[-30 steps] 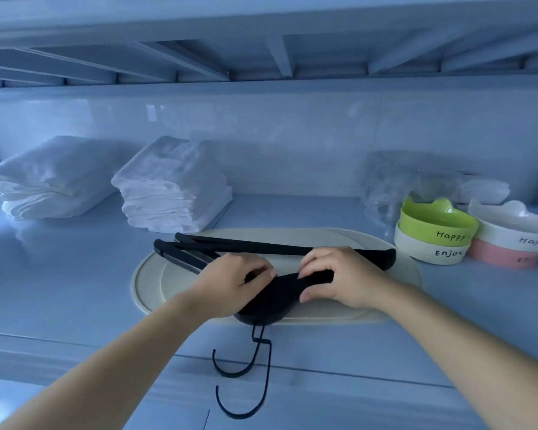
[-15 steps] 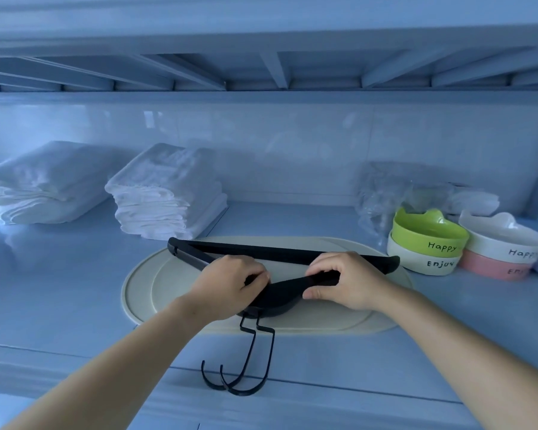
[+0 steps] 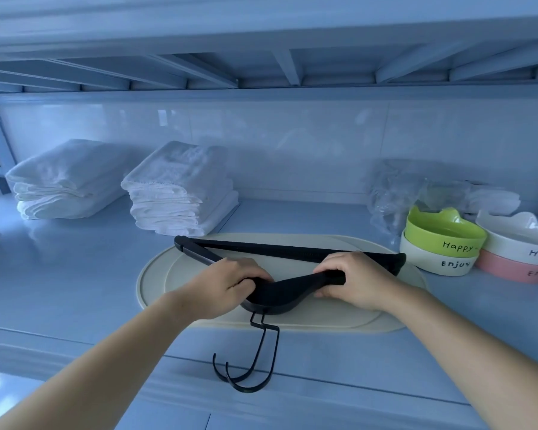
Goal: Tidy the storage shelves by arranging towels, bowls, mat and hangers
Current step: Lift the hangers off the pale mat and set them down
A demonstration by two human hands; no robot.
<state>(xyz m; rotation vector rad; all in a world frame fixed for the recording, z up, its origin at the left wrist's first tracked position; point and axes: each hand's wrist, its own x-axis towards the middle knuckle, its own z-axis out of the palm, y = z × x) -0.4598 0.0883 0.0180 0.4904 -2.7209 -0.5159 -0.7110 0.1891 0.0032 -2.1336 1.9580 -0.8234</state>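
White folded towels [image 3: 66,181] sit in a stack at the far left of the pale blue shelf [image 3: 75,268], back near the wall. A second stack of white towels [image 3: 180,197] stands just right of it, apart from the first, with its front corner near the back edge of the mat [image 3: 156,274].

The cream oval mat lies flat mid-shelf. On it lie black hangers [image 3: 280,293], one on top of the other, with the crossbar toward the wall. Two wire hooks [image 3: 249,367] point at the person and reach over the shelf's front lip.

Left hand [image 3: 227,283]: fingers curled round the left shoulder of the hangers, gripping it. Right hand [image 3: 357,280]: fingers wrapped over the right shoulder, thumb tucked below, also gripping. The hangers' middle rests on the mat between the two hands.

A crumpled clear plastic bag [image 3: 395,193] lies right of the mat, against the wall; its contents cannot be made out.

Containers, far right:
- A green bowl [image 3: 441,234] marked "Happy" is nested in a cream bowl [image 3: 429,262] marked "Enjoy". The pair sits just beside the mat's right end.
- A white bowl [image 3: 516,240] is nested in a pink bowl [image 3: 510,268], touching or nearly touching the green pair and partly cut off by the frame edge.

Only the upper bowls' far inner walls are visible.
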